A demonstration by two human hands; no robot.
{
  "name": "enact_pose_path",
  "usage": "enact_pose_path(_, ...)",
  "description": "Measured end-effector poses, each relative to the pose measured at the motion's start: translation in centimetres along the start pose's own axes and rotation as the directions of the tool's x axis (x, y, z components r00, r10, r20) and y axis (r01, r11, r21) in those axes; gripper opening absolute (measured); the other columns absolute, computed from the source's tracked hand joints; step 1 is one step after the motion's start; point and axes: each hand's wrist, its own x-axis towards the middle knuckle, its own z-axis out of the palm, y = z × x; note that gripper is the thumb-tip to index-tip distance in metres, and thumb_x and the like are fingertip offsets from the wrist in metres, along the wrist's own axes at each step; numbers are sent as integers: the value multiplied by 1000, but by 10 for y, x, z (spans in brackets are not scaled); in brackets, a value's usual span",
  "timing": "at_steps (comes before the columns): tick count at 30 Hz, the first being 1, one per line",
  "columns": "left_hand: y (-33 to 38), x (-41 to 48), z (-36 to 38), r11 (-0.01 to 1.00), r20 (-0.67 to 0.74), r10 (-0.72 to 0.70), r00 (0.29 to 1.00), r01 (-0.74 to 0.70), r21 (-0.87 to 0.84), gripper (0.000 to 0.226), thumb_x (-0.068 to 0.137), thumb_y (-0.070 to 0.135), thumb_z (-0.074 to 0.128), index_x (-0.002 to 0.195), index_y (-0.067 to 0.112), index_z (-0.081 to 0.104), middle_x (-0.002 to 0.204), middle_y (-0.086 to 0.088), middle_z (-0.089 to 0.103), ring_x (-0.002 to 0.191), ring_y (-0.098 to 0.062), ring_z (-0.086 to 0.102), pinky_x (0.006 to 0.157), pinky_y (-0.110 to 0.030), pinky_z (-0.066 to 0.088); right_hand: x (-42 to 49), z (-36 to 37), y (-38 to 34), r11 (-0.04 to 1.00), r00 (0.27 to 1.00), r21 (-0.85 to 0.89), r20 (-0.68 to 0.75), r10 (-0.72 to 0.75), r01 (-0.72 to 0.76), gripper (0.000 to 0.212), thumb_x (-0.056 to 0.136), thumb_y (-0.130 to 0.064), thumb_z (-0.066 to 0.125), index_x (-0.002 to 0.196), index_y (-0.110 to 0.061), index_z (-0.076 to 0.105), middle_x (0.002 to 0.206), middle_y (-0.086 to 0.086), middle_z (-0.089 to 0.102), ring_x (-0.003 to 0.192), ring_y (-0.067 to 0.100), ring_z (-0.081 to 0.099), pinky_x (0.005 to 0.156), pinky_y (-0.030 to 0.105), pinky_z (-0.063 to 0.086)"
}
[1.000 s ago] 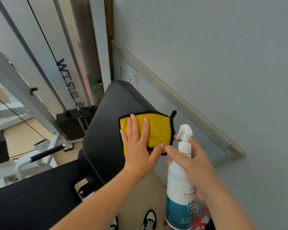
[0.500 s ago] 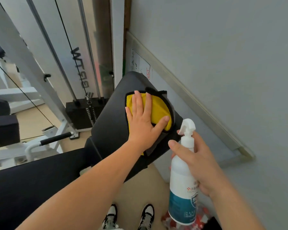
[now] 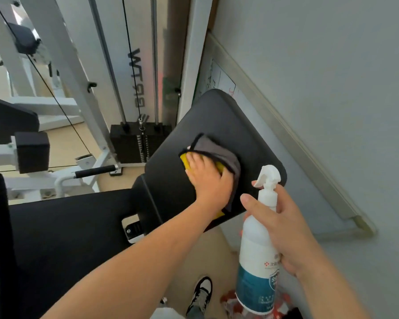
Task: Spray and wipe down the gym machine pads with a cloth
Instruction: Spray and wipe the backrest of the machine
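Observation:
The black back pad [image 3: 219, 116] of the gym machine tilts up toward the wall. On it lies a yellow cloth [image 3: 219, 153] with black trim, folded so its grey side shows. My left hand [image 3: 207, 180] presses down on the cloth at the middle of the pad, and a little yellow shows at my fingertips. Just right of the pad's lower edge, my right hand [image 3: 286, 229] grips a white spray bottle [image 3: 256, 261] with a blue label, holding it upright with the nozzle toward the pad. The black seat pad [image 3: 67, 238] lies at the lower left.
A black weight stack [image 3: 134, 143] with guide rods and cables stands behind the pad inside a white frame [image 3: 62, 72]. A black-grip handle [image 3: 95, 173] sticks out at the left. A grey wall [image 3: 320, 88] and a leaning board close off the right. My shoe [image 3: 200, 293] is on the floor below.
My left hand has slid the cloth down the back pad toward me, and the cloth has folded over to show its grey side. The bottle has stayed beside the pad.

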Motion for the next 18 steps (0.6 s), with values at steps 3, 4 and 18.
enact_pose_path(3, 58, 17, -15, 948, -15, 318, 948, -318, 3, 88, 92, 67, 28, 164, 31, -7, 172, -6, -20, 158, -28, -21, 121, -55, -14, 1, 5, -3, 1000, 1000, -20, -5, -3, 3, 42, 75, -56, 90, 112, -51, 70, 100, 22, 75, 99, 53, 76, 92, 73, 61)
enact_pose_path(4, 58, 23, -15, 939, -35, 344, 938, -344, -5, 87, 94, 71, 28, 164, 35, -9, 172, -3, -22, 158, -25, -22, 121, -54, -15, 3, 5, -4, 1000, 1000, -21, -6, -9, 9, 36, 81, -52, 91, 110, -51, 70, 101, 24, 75, 99, 53, 75, 93, 73, 61)
enact_pose_path(18, -164, -19, 34, 669, 177, -712, 679, 733, -120, 63, 111, 29, 26, 164, 3, 3, 172, -19, 4, 159, -32, 7, 128, -45, 8, 34, 38, 6, 991, 992, -126, 111, 58, -44, 32, 94, -44, 80, 121, -50, 64, 91, 8, 81, 93, 37, 80, 93, 63, 65)
